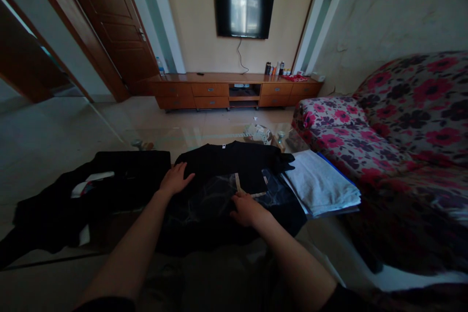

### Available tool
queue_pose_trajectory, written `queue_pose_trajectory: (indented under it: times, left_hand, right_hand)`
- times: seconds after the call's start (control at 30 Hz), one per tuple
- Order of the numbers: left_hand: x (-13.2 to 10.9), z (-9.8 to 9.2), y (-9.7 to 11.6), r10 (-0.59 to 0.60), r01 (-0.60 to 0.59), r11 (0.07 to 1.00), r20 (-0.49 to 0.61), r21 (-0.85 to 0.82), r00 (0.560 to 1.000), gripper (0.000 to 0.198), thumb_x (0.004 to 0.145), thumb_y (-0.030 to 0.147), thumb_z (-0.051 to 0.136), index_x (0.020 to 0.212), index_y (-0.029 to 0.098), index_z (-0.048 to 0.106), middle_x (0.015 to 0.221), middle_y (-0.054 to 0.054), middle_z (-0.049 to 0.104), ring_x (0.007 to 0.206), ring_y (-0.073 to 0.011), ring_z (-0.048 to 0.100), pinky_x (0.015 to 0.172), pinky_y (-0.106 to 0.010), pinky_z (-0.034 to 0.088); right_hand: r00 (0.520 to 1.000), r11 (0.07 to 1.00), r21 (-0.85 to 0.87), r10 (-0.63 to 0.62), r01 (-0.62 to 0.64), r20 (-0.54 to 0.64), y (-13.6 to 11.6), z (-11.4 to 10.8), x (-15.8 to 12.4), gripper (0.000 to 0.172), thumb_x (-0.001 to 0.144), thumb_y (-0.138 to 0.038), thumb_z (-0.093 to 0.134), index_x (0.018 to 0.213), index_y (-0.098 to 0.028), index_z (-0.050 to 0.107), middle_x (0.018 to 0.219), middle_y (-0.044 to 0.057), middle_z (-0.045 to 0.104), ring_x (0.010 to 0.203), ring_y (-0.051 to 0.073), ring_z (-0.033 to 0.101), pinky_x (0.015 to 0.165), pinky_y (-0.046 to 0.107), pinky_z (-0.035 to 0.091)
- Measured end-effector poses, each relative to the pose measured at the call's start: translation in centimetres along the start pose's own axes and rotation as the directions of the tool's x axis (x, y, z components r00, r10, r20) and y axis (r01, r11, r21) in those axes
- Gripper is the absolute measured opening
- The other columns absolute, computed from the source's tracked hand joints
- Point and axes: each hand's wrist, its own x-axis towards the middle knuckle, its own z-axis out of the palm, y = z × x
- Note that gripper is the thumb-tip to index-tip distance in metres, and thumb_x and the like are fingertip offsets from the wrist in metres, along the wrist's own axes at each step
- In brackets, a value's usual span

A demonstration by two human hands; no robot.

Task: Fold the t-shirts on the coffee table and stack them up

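Note:
A black T-shirt (234,161) with a pale printed pattern lies spread on a glass table (175,134) in front of me. My left hand (175,179) rests flat on the shirt's left side, fingers stretched out. My right hand (245,208) sits on the shirt's printed middle, fingers curled down onto the fabric; whether it pinches the cloth is hard to tell. A folded pale grey garment (321,185) lies just right of the shirt. Another dark garment (73,200) lies in a heap to the left.
A sofa with a red-flowered cover (395,126) stands at the right, close to the table. A low wooden TV cabinet (234,90) and a wall-mounted TV (244,12) are at the far wall. Small items (259,134) sit on the table's far side.

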Motion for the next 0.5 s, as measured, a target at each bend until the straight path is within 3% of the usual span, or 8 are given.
queue_pose_trajectory:
  times: [0.13, 0.27, 0.4, 0.5]
  left_hand:
    - [0.9, 1.7, -1.5, -0.076, 0.076, 0.997, 0.043, 0.006, 0.996, 0.092, 0.092, 0.075, 0.039, 0.165, 0.02, 0.027, 0.174, -0.013, 0.016, 0.16, -0.0336, 0.014, 0.127, -0.055, 0.011]
    - [1.6, 2.0, -2.2, -0.121, 0.121, 0.993, 0.027, -0.003, 0.992, 0.088, 0.093, 0.075, 0.037, 0.166, 0.027, 0.026, 0.175, -0.01, 0.015, 0.16, -0.0329, 0.014, 0.126, -0.059, 0.006]
    - [3.1, 1.5, -2.4, -0.231, 0.23, 0.968, 0.001, -0.105, 0.973, 0.071, 0.1, 0.056, 0.032, 0.166, 0.03, 0.023, 0.171, -0.014, 0.028, 0.156, -0.0356, 0.025, 0.121, -0.064, 0.019]
    - [4.3, 0.9, -2.6, -0.251, 0.243, 0.961, -0.049, -0.128, 0.967, 0.067, 0.099, 0.042, 0.038, 0.165, 0.033, 0.027, 0.165, -0.015, 0.037, 0.147, -0.0381, 0.036, 0.114, -0.063, 0.032]
  right_hand:
    - [1.0, 1.0, 0.01, 0.011, -0.012, 0.008, -0.2, -0.1, 0.1, 0.053, 0.092, -0.035, 0.065, 0.139, -0.011, 0.062, 0.149, 0.021, 0.054, 0.139, 0.037, 0.051, 0.116, 0.046, 0.041]
    - [0.999, 1.0, 0.014, 0.019, -0.02, 0.029, -0.4, -0.5, 0.1, 0.054, 0.093, -0.036, 0.064, 0.142, -0.013, 0.06, 0.152, 0.02, 0.052, 0.142, 0.038, 0.048, 0.117, 0.046, 0.04]
    - [0.999, 0.999, 0.03, 0.019, -0.019, 0.029, -0.3, -0.4, 0.0, 0.056, 0.092, -0.033, 0.064, 0.144, -0.013, 0.058, 0.157, 0.019, 0.047, 0.145, 0.037, 0.044, 0.118, 0.046, 0.04]
    - [0.999, 0.999, 0.036, 0.029, -0.03, 0.02, -0.3, -0.2, 0.0, 0.055, 0.092, -0.032, 0.065, 0.143, -0.014, 0.059, 0.155, 0.019, 0.048, 0.144, 0.037, 0.045, 0.116, 0.047, 0.042]
